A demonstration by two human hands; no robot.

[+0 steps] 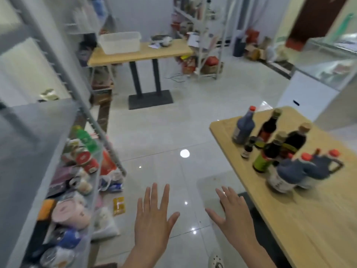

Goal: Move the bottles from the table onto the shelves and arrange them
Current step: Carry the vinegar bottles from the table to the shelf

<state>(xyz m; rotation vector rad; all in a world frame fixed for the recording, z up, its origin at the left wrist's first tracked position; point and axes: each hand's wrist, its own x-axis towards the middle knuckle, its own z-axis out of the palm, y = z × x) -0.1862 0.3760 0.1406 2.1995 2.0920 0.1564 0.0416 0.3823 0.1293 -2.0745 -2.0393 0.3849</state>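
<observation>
Left hand (pixel 154 215) and right hand (pixel 234 213): both empty, palms down, fingers straight and spread, over the floor. Bottles (pixel 270 149) stand clustered on the bench (pixel 318 219), right side. Shelves (pixel 38 132) at left, well apart.

A: Bright enough?
B: Evenly bright, with white reflections glaring on the glossy floor (pixel 184 153).
A: Sharp?
B: No. Motion blur smears the bottles (pixel 264 157) and the shelves (pixel 38 122), and straight lines bow near the edges.
</observation>
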